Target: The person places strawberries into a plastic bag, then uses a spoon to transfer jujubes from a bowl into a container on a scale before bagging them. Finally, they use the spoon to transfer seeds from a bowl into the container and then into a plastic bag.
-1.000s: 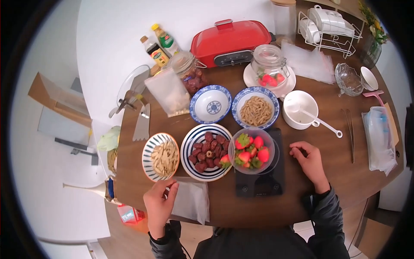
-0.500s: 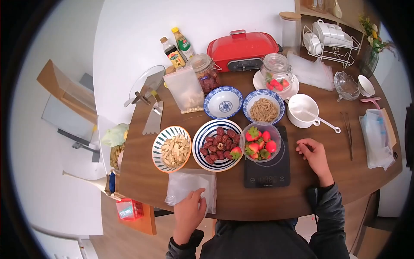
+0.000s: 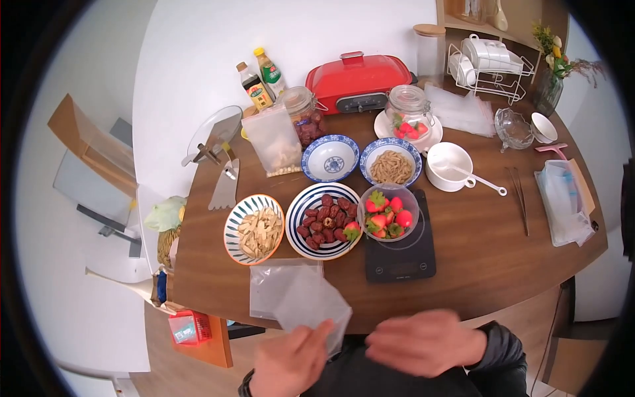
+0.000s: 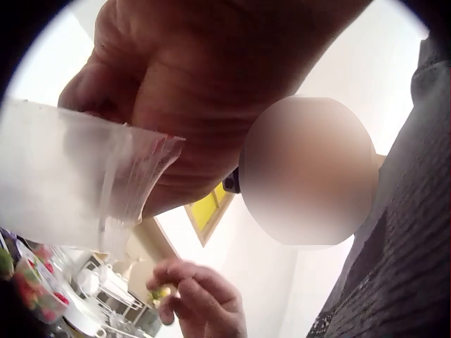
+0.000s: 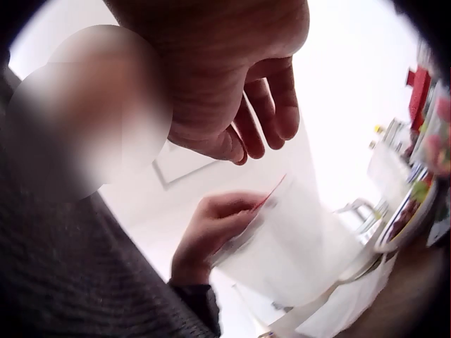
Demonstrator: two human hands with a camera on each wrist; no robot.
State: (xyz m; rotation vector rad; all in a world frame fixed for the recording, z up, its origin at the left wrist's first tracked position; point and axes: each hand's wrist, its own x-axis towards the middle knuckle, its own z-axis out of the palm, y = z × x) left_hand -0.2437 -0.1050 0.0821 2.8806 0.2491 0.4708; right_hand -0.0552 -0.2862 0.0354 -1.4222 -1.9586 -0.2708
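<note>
My left hand (image 3: 291,359) pinches a clear plastic zip bag (image 3: 314,306) by its edge, held up over the front edge of the table. In the right wrist view the bag (image 5: 289,246) hangs from that hand, its red-edged opening by the thumb. Another flat bag (image 3: 264,291) lies on the table behind it. My right hand (image 3: 420,343) is raised a little to the right, blurred, with its fingers loosely bent and holding nothing. Beyond the hands stand a plate of red dates (image 3: 324,221) and a tub of strawberries (image 3: 389,213), the tub on a black kitchen scale (image 3: 400,261).
A bowl of pale dried slices (image 3: 254,228) is at the left. Behind are an empty blue-rimmed bowl (image 3: 331,159), a bowl of brown strips (image 3: 391,162) and a white pot (image 3: 450,165) with a spoon. Tweezers (image 3: 519,202) and a bag pack (image 3: 562,202) lie right.
My left hand moved from beside the slice bowl to the flat bags, then lifted one toward me. My right hand left its place beside the scale and came in front of my body.
</note>
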